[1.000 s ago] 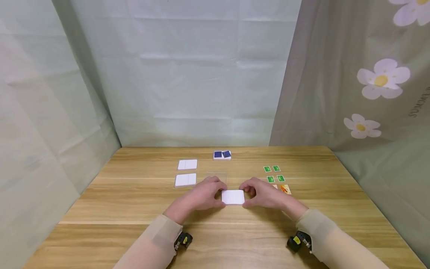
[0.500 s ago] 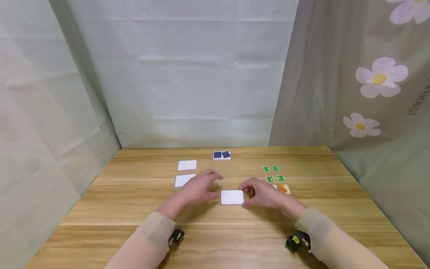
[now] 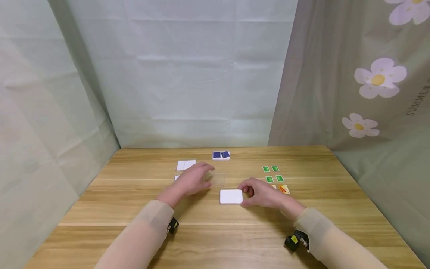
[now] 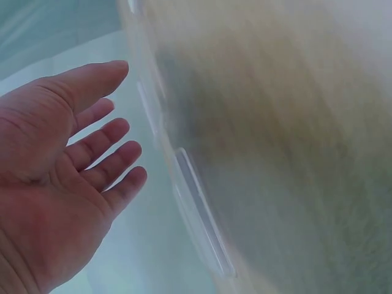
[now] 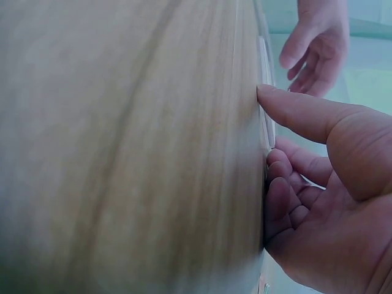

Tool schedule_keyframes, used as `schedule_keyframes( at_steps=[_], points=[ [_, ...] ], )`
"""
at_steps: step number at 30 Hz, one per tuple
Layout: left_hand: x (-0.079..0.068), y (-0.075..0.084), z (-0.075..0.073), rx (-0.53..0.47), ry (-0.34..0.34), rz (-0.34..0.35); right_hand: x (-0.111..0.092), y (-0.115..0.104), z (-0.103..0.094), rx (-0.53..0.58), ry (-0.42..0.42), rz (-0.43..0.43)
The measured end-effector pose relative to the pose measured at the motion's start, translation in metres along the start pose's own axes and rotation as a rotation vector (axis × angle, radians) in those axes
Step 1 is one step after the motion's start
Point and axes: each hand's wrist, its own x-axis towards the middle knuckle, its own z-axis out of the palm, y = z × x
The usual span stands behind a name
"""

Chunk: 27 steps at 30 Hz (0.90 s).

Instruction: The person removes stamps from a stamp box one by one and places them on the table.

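Note:
A flat white card in a clear case (image 3: pixel 231 197) lies at the middle of the table in the head view. My right hand (image 3: pixel 260 193) grips its right end, thumb at the near corner and forefinger at the far corner; the other fingers are curled against the tabletop in the right wrist view. My left hand (image 3: pixel 190 181) hovers with spread, relaxed fingers and holds nothing. Just right of its fingertips lies a thin transparent cover (image 3: pixel 219 179). The left hand partly hides a second white cased card (image 3: pixel 176 178). Behind it is another white cased card (image 3: pixel 186 165).
At the back, a white case (image 3: pixel 221 155) bears two dark blue squares. Several small green square cards (image 3: pixel 270 179) lie to the right, with an orange-patterned card (image 3: pixel 284 189) near my right wrist. Hanging cloth (image 3: pixel 201 74) encloses the wooden table (image 3: pixel 218 239).
My left hand has let go of the white card's left end and moved left and away from me, over towards the transparent cover. The right hand stays at the card's right end.

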Motion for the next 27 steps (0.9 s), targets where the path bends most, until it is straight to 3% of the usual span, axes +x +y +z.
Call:
schedule_keyframes(
  at_steps=[14, 27],
  points=[
    [0.013, -0.009, 0.001, 0.002, -0.118, -0.028, 0.002, -0.001, 0.002, 0.021, 0.010, 0.009],
    [0.015, -0.007, 0.001, 0.018, -0.115, -0.012, 0.001, -0.001, 0.000, 0.015, 0.007, 0.012]
  ],
)
